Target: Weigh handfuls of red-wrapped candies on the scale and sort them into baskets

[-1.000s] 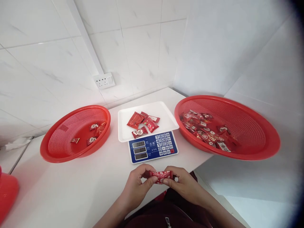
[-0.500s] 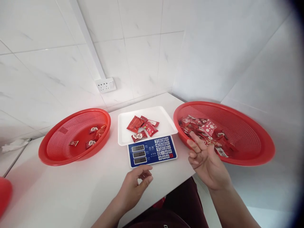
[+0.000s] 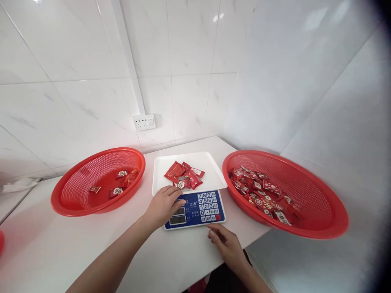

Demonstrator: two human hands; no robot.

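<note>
My left hand (image 3: 165, 206) reaches over the display side of a blue digital scale (image 3: 195, 211). Its fingers are stretched out and the thumb is apart. The fingertips come up to a red candy packet with a white label (image 3: 182, 184) at the tray's front; whether they touch it I cannot tell. Several other red packets (image 3: 175, 171) lie in a heap on the scale's white tray (image 3: 210, 171). Just in front of the keypad, my right hand (image 3: 227, 246) hovers with loosely bent fingers, thumb apart, and holds nothing visible. My left hand partly covers the displays.
To the right stands a red mesh basket (image 3: 320, 195) with many red packets (image 3: 265, 199). Another red basket (image 3: 79, 179) on the left contains several packets (image 3: 122, 174). A wall socket (image 3: 144, 122) is behind the white table (image 3: 100, 248).
My left hand has moved forward over the scale to the tray's front edge. My right hand has drawn back from the right basket to the scale's front. The camera view has tilted up.
</note>
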